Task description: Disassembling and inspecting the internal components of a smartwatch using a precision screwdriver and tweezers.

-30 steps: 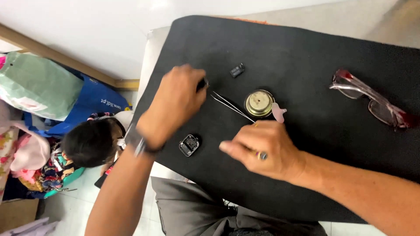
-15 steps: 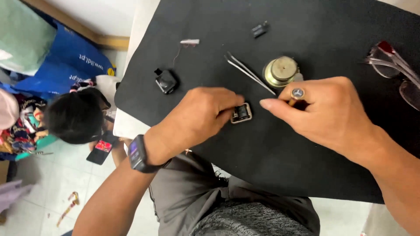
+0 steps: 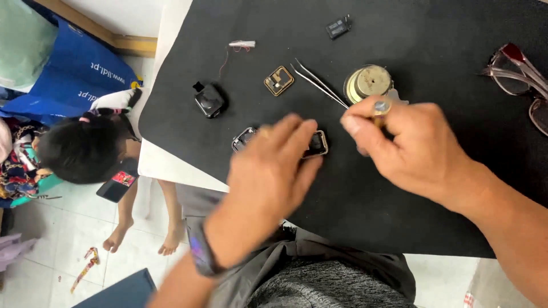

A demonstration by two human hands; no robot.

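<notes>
Black mat (image 3: 445,188) is the landmark, covering the table. Off its left edge a second person (image 3: 85,149) sits on the tiled floor beside a blue bag (image 3: 74,74). On the mat's left part lies a small black square module (image 3: 209,100), with a little white part on red wires (image 3: 241,44) farther up. Right of the module rests a gold-rimmed square frame (image 3: 279,80). Nearer the mat's front edge, the left hand (image 3: 273,177) lies palm down, fingers (image 3: 297,140) stretched flat and pressing on a dark rectangular watch case (image 3: 315,145), whose ends show on both sides of them. Tweezers (image 3: 318,84) lie mid-mat, pointing at a round tape roll (image 3: 368,82). Just right of the watch case, the right hand (image 3: 411,149) pinches its thumb and forefinger together above it; whether they grip anything is hidden. A small black chip (image 3: 338,27) sits near the far edge, and glasses (image 3: 522,80) lie at the mat's right.
</notes>
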